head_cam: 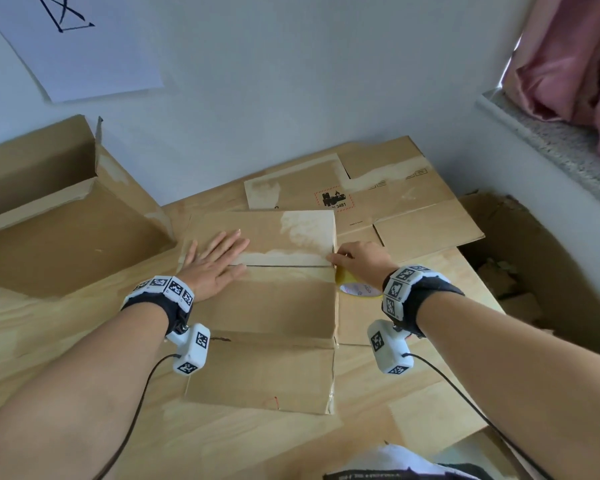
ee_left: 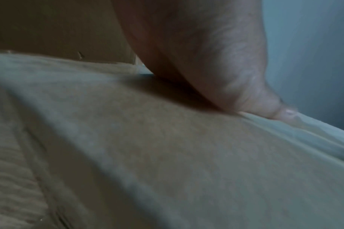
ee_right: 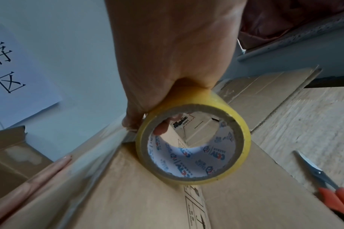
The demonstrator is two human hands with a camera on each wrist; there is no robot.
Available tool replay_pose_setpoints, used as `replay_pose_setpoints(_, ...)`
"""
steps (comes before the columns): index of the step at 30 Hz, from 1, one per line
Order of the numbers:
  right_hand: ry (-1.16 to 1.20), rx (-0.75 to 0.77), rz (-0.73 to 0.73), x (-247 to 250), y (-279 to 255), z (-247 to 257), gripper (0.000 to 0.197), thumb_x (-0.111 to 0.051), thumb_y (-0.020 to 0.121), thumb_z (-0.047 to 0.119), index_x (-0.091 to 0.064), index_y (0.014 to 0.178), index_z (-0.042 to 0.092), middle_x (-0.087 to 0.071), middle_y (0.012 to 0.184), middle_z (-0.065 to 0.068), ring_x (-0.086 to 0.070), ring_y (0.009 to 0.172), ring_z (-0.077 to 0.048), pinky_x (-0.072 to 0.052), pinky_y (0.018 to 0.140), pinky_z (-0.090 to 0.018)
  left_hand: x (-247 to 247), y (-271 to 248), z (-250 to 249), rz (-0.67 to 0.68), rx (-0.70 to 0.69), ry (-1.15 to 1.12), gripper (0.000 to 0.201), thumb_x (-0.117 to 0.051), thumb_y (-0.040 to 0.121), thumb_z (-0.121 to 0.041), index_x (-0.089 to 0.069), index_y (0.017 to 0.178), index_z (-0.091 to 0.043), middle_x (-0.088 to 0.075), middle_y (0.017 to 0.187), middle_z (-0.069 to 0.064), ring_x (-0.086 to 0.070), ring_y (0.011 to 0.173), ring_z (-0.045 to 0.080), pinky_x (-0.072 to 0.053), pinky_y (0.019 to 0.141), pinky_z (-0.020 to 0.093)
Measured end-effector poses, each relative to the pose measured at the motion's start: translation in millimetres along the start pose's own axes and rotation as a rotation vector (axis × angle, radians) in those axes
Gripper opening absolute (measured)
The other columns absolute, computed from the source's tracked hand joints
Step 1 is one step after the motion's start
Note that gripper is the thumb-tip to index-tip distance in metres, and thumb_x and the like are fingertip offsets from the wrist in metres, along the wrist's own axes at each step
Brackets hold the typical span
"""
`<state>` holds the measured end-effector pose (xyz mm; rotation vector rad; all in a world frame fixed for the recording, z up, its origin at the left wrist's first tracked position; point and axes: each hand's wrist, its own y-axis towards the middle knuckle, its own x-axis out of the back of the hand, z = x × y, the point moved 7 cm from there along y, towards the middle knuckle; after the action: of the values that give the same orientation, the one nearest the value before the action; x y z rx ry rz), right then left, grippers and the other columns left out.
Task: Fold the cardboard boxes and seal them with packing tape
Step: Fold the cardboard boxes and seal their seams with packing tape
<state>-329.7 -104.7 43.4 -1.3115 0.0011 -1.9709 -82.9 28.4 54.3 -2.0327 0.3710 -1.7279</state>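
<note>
While left hand (head_cam: 215, 263) lies flat on box (head_cam: 264, 306) and right hand (head_cam: 361, 259) clasps tape roll (ee_right: 194, 139) at 3 o'clock, strip may wrinkle off seam (head_cam: 284, 266) if flaps shift.

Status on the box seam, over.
Left hand flat on box flaps. Right hand grips tape roll at seam's right end. Scissors alongside, nothing blocking.
</note>
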Motion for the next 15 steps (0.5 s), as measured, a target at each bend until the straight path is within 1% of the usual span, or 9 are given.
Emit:
replay_pose_setpoints(3, -0.008, -0.023, -0.017, -1.9, -0.3, 1.5, 0.043, -0.039, 0.096, 0.051, -0.064, 0.100, 0.015, -0.057, 0.082, -0.001, -0.054, 0.078, -0.019, -0.038, 0.063, -0.030, -0.7, 2.7, 4.5, -0.059, 0.095, -0.017, 0.059, 0.000, 0.092, -0.064, 0.015, 0.145, -0.046, 0.035, 0.147, -0.022, 0.034, 0.136, 0.002, 0.021, 0.113, 0.045)
replay_pose_setpoints(4, 0.011, -0.026, -0.021, -2.0, -0.3, 1.6, 0.043, -0.040, 0.096, 0.050, -0.064, 0.100, 0.014, -0.057, 0.082, -0.002, -0.054, 0.077, -0.019, -0.038, 0.062, -0.030, -0.7, 3.0, 5.1, -0.093, 0.132, -0.030, 0.056, -0.002, 0.094, -0.059, 0.015, 0.145, -0.045, 0.036, 0.147, -0.021, 0.033, 0.136, 0.003, 0.021, 0.113, 0.046)
replay_pose_setpoints(6, 0.036, -0.026, -0.037, -0.9, -0.4, 2.3, 0.044, -0.041, 0.096, 0.048, -0.065, 0.099, 0.011, -0.057, 0.082, -0.003, -0.053, 0.075, -0.020, -0.037, 0.059, -0.029, -0.9, 2.1, 4.1, -0.142, 0.196, -0.047, 0.054, -0.003, 0.097, -0.056, 0.018, 0.144, -0.044, 0.036, 0.147, -0.019, 0.032, 0.138, 0.007, 0.022, 0.112, 0.046)
replay_pose_setpoints(9, 0.014, -0.032, -0.050, -0.4, -3.5, 3.5, 0.044, -0.040, 0.097, 0.048, -0.065, 0.100, 0.012, -0.059, 0.084, -0.003, -0.053, 0.076, -0.019, -0.038, 0.062, -0.029, -2.9, 0.5, -2.0, -0.157, 0.246, -0.062, 0.054, -0.002, 0.098, -0.052, 0.021, 0.145, -0.037, 0.035, 0.150, -0.014, 0.030, 0.140, 0.011, 0.022, 0.111, 0.045)
replay_pose_setpoints(11, 0.018, -0.038, -0.050, -0.6, -6.0, 4.0, 0.043, -0.039, 0.097, 0.048, -0.065, 0.100, 0.013, -0.059, 0.085, -0.003, -0.053, 0.077, -0.019, -0.038, 0.062, -0.028, -5.1, 2.4, -16.7, -0.157, 0.203, -0.057, 0.055, -0.001, 0.099, -0.049, 0.022, 0.146, -0.032, 0.034, 0.151, -0.012, 0.031, 0.139, 0.010, 0.021, 0.113, 0.044)
replay_pose_setpoints(13, 0.026, -0.033, -0.048, -0.1, -8.4, 5.6, 0.044, -0.039, 0.097, 0.047, -0.064, 0.099, 0.011, -0.058, 0.084, -0.004, -0.053, 0.075, -0.020, -0.036, 0.056, -0.027, -8.2, 6.7, -42.3, -0.155, 0.107, -0.045, 0.055, 0.001, 0.099, -0.049, 0.023, 0.146, -0.030, 0.034, 0.151, -0.012, 0.032, 0.138, 0.008, 0.020, 0.113, 0.044)
replay_pose_setpoints(15, 0.038, -0.032, -0.044, 0.6, -9.6, 7.0, 0.044, -0.039, 0.098, 0.046, -0.064, 0.098, 0.010, -0.057, 0.083, -0.005, -0.053, 0.074, -0.020, -0.034, 0.055, -0.027, -9.8, 12.3, -71.6, -0.159, 0.016, -0.026, 0.055, 0.001, 0.100, -0.048, 0.023, 0.147, -0.029, 0.033, 0.151, -0.012, 0.030, 0.139, 0.008, 0.020, 0.114, 0.045)
